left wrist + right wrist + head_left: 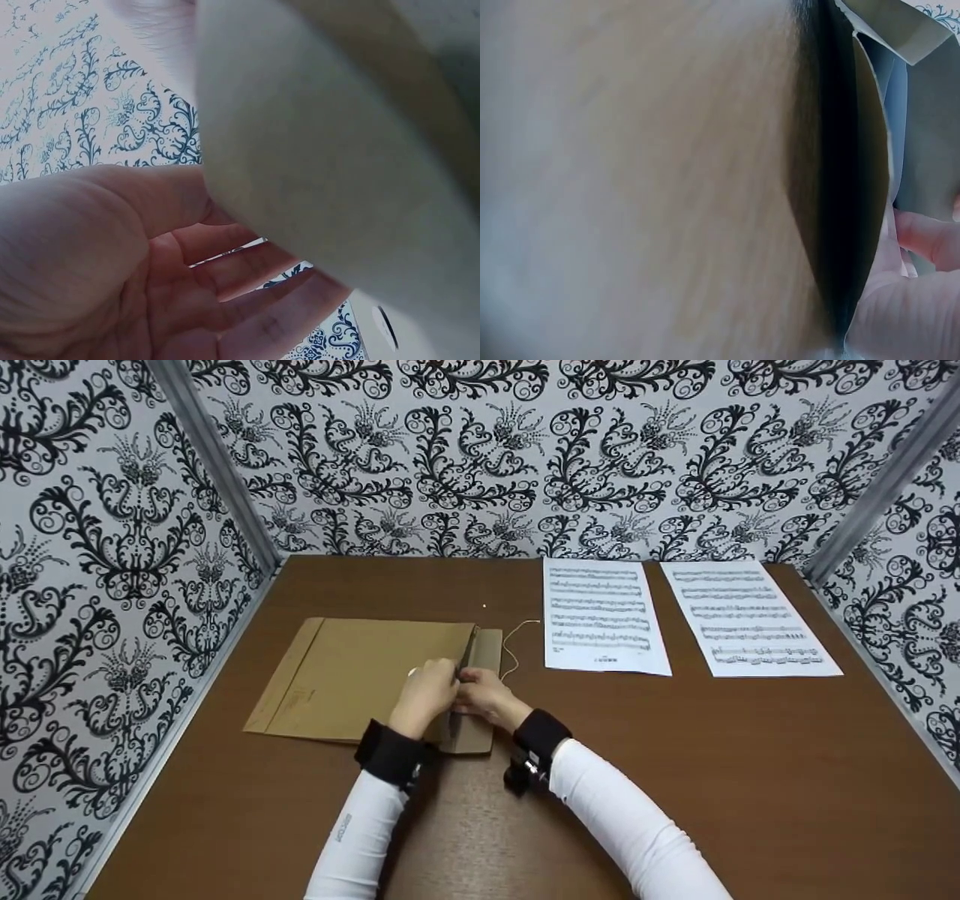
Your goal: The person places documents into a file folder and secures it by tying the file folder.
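A brown kraft paper envelope (pixel 375 675) lies on the table, its mouth and flap (pixel 486 649) toward the right. Over the mouth, my left hand (pixel 427 694) pinches the edge of the upper panel. In the left wrist view, the thumb and fingers of the left hand (pixel 75 255) meet that panel (pixel 322 165). Facing it, my right hand (pixel 487 695) grips the envelope at the opening with bent fingers; its fingertips are partly hidden. The right wrist view shows the gaping envelope edge (pixel 877 150) beside the right hand (pixel 907 315), with a pale sheet inside.
Two sheets of printed music (pixel 606 619) (pixel 750 619) lie side by side at the back right of the brown table (pixel 675 780). A thin string (pixel 514 649) trails from the envelope's flap. Patterned walls (pixel 480 457) enclose the back and sides.
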`<state>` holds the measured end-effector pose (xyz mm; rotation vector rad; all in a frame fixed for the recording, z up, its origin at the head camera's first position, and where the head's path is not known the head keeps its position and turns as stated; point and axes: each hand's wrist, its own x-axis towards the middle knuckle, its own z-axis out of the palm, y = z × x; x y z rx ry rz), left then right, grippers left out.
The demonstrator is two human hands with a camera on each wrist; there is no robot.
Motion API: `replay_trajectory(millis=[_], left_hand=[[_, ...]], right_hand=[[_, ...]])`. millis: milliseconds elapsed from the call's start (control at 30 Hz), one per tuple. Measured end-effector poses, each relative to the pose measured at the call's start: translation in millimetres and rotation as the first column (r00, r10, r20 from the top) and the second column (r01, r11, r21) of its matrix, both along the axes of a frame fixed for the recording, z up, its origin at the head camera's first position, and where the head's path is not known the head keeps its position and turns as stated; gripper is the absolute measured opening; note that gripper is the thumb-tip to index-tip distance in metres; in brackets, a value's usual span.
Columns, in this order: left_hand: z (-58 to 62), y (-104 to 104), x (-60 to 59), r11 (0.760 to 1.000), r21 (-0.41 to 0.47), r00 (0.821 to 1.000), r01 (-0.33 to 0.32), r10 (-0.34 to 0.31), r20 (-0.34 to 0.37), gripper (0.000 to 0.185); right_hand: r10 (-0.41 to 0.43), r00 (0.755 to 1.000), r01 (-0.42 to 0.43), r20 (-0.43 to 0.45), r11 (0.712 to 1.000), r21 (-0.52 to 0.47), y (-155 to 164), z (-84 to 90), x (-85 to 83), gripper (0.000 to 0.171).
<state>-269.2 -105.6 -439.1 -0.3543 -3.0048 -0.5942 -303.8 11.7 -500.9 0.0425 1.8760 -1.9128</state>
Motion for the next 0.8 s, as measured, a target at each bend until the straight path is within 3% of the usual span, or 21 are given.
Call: replay_trajectory(millis=[267, 567, 800], left_hand=[[2.2, -0.4, -1.2, 1.0, 0.006, 0.999, -0.005, 0.004, 0.047, 0.014], [0.0, -0.1, -1.2, 1.0, 0.013, 1.0, -0.001, 0.001, 0.001, 0.011], [-1.1, -0.7, -2.3, 1.0, 0.031, 0.999, -0.005, 0.003, 0.045, 0.014]], right_hand=[[0.036, 0.999, -0.036, 0.022, 0.999, 0.036, 0.5, 3.3, 0.0, 0.045], [0.054, 0.999, -0.054, 0.006, 0.998, 0.035, 0.2, 4.4, 0.4, 0.045], [0.048, 0.999, -0.048, 0.004, 0.999, 0.021, 6.7, 4.5, 1.5, 0.042]])
